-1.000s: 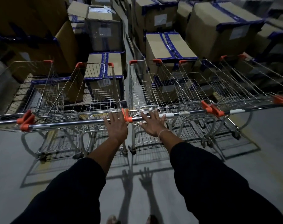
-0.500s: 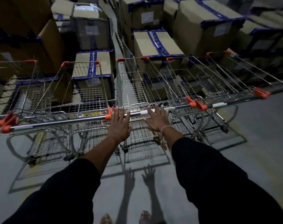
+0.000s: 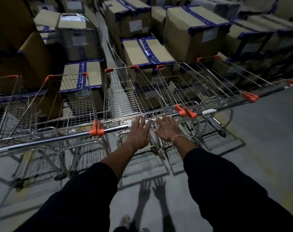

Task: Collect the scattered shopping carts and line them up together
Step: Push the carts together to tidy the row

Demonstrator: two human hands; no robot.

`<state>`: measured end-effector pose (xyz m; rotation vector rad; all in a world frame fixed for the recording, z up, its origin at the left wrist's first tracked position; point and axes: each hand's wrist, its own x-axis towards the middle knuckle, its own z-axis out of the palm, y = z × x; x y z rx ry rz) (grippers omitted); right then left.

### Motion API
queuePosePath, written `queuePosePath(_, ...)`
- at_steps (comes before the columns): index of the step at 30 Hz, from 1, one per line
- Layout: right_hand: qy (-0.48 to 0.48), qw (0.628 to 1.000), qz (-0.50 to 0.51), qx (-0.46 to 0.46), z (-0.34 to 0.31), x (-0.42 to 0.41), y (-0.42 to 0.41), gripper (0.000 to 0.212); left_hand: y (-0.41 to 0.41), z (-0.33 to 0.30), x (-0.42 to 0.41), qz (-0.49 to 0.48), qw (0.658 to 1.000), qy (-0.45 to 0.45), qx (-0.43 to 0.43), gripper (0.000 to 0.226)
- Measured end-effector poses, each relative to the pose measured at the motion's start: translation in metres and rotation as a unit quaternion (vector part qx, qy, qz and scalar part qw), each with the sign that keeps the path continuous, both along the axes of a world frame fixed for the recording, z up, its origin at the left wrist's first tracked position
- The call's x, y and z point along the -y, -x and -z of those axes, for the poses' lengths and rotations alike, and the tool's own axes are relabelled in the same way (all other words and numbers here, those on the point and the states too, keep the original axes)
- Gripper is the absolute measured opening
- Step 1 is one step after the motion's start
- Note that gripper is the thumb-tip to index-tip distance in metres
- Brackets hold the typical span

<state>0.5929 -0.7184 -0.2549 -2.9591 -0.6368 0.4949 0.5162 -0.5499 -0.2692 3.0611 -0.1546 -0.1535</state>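
At far left, a partly cropped cart (image 3: pixel 6 104) stands with its basket toward the stacked cardboard boxes (image 3: pixel 82 76); its handle end runs out of frame, so its alignment cannot be confirmed. Just beside it, the second cart (image 3: pixel 65 104) presents a long chrome handle bar (image 3: pixel 47 141) ending in an orange end cap (image 3: pixel 96 130), which meets the cap of the next cart; this contact indicates that the two are set side by side on one line. The centre cart (image 3: pixel 125 97) is the unit being handled. The left hand (image 3: pixel 139 131) lies flat on its handle, fingers straight and spread, nothing gripped. The right hand (image 3: pixel 167 129) sits close beside it on the same bar, likewise flat and spread, a thin band on the wrist. Palm contact of this kind suits a forward push or a steadying press better than a pull; it is judged that the cart is being seated against the boxes and squared with its neighbours. To the right, a fourth cart (image 3: pixel 192 91) and a fifth cart (image 3: pixel 239 77) continue the row, their handles meeting at orange caps (image 3: pixel 250 97). The row appears nearly complete; whether further carts remain scattered outside the view cannot be determined.
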Motion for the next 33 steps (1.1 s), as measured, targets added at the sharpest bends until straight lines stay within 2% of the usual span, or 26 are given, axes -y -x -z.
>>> queuePosePath(7, -0.003, 0.999, 0.023, 0.041, -0.002, 0.036, -0.031, 0.071, -0.057, -0.008, 0.031, 0.058, 0.996, 0.065, -0.002, 0.074)
queuePosePath(10, -0.023, 0.996, 0.056, 0.060, -0.001, 0.058, -0.048, 0.070, -0.079, -0.007, 0.051, 0.092, 0.992, 0.081, 0.014, 0.073)
queuePosePath(13, -0.065, 0.992, 0.077, 0.076, -0.003, 0.085, -0.065, 0.066, -0.099, -0.006, 0.075, 0.087, 0.990, 0.112, 0.014, 0.069)
queuePosePath(17, -0.077, 0.989, 0.097, 0.086, -0.008, 0.121, -0.102, 0.051, -0.122, -0.008, 0.112, 0.047, 0.988, 0.149, 0.002, 0.068)
queuePosePath(20, -0.058, 0.993, 0.102, 0.025, -0.006, 0.138, -0.130, 0.048, -0.141, -0.001, 0.135, -0.011, 0.988, 0.152, -0.015, 0.074)
queuePosePath(23, -0.095, 0.993, 0.068, -0.018, 0.003, 0.151, -0.150, 0.051, -0.152, 0.004, 0.161, -0.070, 0.987, 0.140, -0.029, 0.076)
queuePosePath(26, -0.139, 0.989, 0.046, -0.017, 0.016, 0.161, -0.157, 0.044, -0.152, 0.008, 0.182, -0.117, 0.985, 0.129, -0.013, 0.076)
queuePosePath(30, -0.160, 0.986, 0.025, -0.030, 0.015, 0.159, -0.161, 0.046, -0.151, 0.008, 0.186, -0.128, 0.982, 0.140, 0.006, 0.077)
queuePosePath(33, -0.158, 0.987, 0.020, -0.021, 0.019, 0.156, -0.164, 0.046, -0.152, 0.010, 0.187, -0.140, 0.984, 0.108, 0.010, 0.082)
